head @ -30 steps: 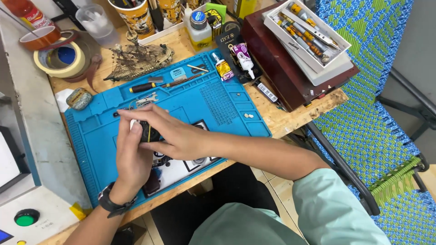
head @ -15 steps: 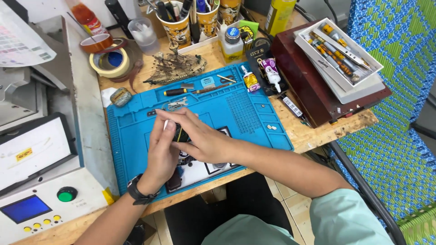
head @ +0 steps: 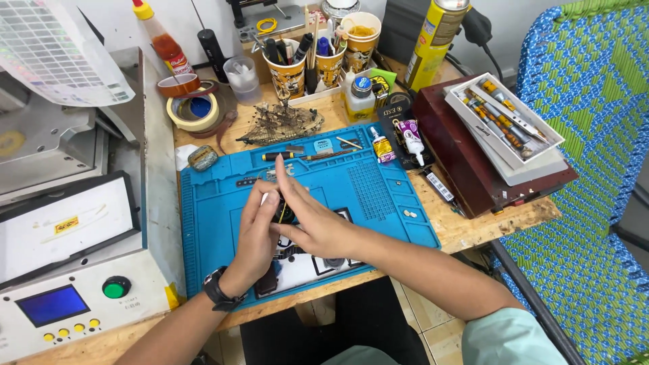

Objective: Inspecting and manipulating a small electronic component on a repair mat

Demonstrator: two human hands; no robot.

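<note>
Pinching small dark part point(head: 285, 213) between fingertips of both hands, part sitting above middle of blue work mat point(head: 378, 196). Left hand point(head: 253, 240) curling fingers loosely around part from left; right hand point(head: 314, 220) pressing against it from right, fingers stretched nearly straight, thin yellow-tipped tool point(head: 282, 211) showing between hands. White card with dark outlines point(head: 304, 267) lying on mat under wrists. Black-handled screwdriver point(head: 278, 156) resting near mat's far edge. Roll of masking tape point(head: 194, 111) sitting well apart, beyond mat.

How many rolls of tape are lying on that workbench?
2, at the bench's back left: a wide cream masking tape roll lying flat, and a smaller brown tape roll resting on its far edge. More may hide among the clutter.
</note>
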